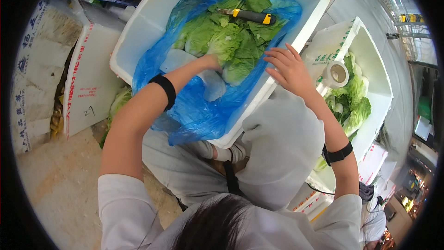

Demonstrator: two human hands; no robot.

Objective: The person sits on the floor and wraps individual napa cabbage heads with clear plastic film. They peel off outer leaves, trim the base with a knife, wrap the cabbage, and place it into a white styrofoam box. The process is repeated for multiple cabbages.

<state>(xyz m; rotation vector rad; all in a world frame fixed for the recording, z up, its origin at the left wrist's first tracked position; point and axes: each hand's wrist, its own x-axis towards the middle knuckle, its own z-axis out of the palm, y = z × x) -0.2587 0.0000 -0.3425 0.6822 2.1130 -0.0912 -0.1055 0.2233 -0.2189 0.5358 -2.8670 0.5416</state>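
A white foam box (134, 32), lined with a blue plastic bag (194, 115), stands in front of me. Leafy green lettuce (222, 41) lies heaped inside it. My left hand (210, 61) reaches in at the pale stalk ends, touching the lettuce; its fingers are mostly hidden. Below that wrist are whitish translucent pieces (212, 85), perhaps ice packs or plastic film. Over the box's right rim my right hand (287, 70) is open, fingers spread, holding nothing. A knife-like tool (252, 16) with a black and yellow handle rests on the leaves.
To the right, another foam box (377, 83) holds more leafy greens (356, 106); a roll of tape (336, 74) sits at its near wall. Printed foam boxes (92, 74) stand on the left, with some greens (121, 99) beside them. My bent knee (284, 129) is against the lined box.
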